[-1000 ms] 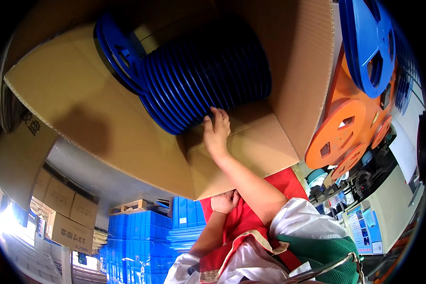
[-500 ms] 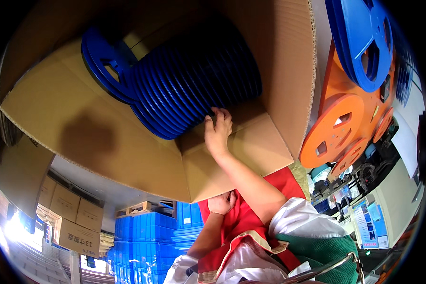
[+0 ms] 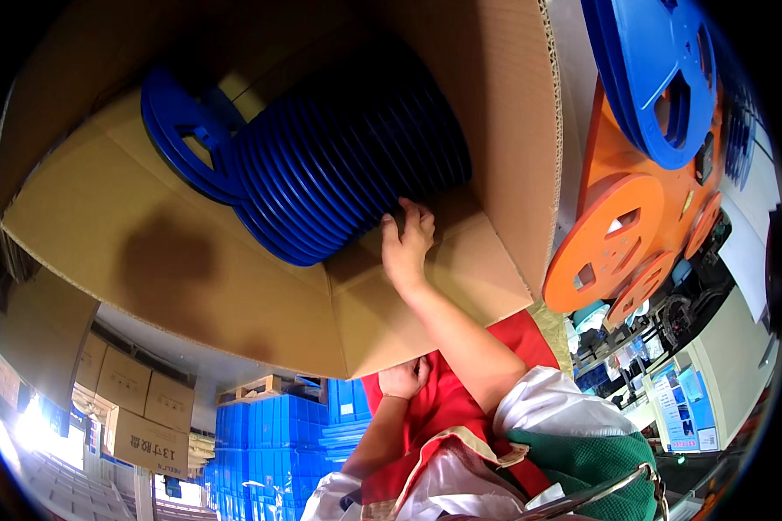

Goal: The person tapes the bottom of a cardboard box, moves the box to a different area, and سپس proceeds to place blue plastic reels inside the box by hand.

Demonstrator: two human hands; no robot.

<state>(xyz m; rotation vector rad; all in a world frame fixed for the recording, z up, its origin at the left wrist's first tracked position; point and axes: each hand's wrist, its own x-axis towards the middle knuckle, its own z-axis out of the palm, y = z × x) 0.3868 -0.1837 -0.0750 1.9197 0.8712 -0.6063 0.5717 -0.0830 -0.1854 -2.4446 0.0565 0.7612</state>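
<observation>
A long row of blue plastic reels (image 3: 321, 174) lies on its side inside an open cardboard box (image 3: 261, 321). One or more looser blue reels (image 3: 175, 130) lean at the row's left end. My right hand (image 3: 408, 247) reaches into the box with thumb and fingers apart and bent, its fingertips close to the lower rims of the row. Whether they touch the rims is hard to see. At the box's near edge, in front of the red apron, my left hand (image 3: 404, 379) is curled closed. Its fingers are partly hidden, so what they hold, if anything, is hidden too.
On the right stand orange reels (image 3: 608, 243) with larger blue reels (image 3: 665, 95) above them. Stacked blue crates (image 3: 269, 434) and closed cartons (image 3: 148, 417) stand at the lower left. A cluttered workbench (image 3: 652, 339) is at the lower right.
The view has shifted slightly, and the box with its reels sits a little further left. My right hand has moved slightly right along the row. The left hand has barely moved.
</observation>
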